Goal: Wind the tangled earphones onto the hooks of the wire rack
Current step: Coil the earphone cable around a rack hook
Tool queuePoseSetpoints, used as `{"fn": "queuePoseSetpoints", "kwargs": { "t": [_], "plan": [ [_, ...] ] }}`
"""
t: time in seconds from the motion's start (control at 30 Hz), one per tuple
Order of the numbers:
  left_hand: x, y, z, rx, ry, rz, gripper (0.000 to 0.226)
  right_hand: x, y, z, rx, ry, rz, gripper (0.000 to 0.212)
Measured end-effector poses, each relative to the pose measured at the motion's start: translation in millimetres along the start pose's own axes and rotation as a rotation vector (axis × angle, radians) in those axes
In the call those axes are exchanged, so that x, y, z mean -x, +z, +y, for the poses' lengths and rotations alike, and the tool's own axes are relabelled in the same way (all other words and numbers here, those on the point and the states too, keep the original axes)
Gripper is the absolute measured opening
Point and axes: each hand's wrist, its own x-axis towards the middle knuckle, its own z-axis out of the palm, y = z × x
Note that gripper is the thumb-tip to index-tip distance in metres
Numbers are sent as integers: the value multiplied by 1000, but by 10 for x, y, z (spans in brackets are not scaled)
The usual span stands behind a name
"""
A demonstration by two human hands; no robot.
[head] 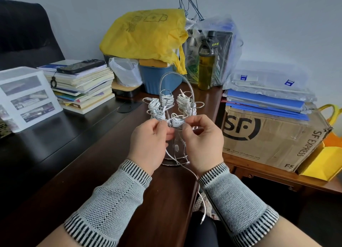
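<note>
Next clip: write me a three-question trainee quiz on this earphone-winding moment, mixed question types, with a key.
1. True or false: the wire rack stands on the cardboard box.
2. Which hooks already hold wound earphones? A) none B) several C) only the front one
3. Fill in: the loose cable's plug hangs past the desk edge, below the ___ hand.

Key: 1 false; 2 B; 3 right. The left hand also pinches cable at the front hook.

Both forearms reach fwd, sleeves at wrists. Left hand and right hand raised close together, fingers curled, pinching white cable.
</note>
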Motion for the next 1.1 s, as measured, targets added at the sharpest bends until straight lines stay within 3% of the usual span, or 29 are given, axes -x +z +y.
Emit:
{"fn": "queuePoseSetpoints", "kwargs": {
  "t": [0.17, 0.3, 0.37, 0.47, 0.9, 1.1],
  "plan": [
    [-17, -14, -68, -176, 93, 2, 27, -15, 4, 79, 65, -41, 17, 7],
    [-14, -21, -66, -284, 156, 29, 32, -10, 11, 73, 119, -195, 57, 19],
    [-26, -34, -61, -222, 137, 53, 30, 11, 15, 67, 137, -301, 56, 24],
    [-62, -35, -95, -111, 71, 64, 27, 44, 37, 88, 169, -408, 43, 13],
    [-107, 37, 37, 386, -272, 185, 21, -15, 38, 100, 254, -418, 83, 7],
    [-57, -8, 111, 714, -494, -7, 18, -30, 46, 81, 239, -423, 77, 9]
  ]
}}
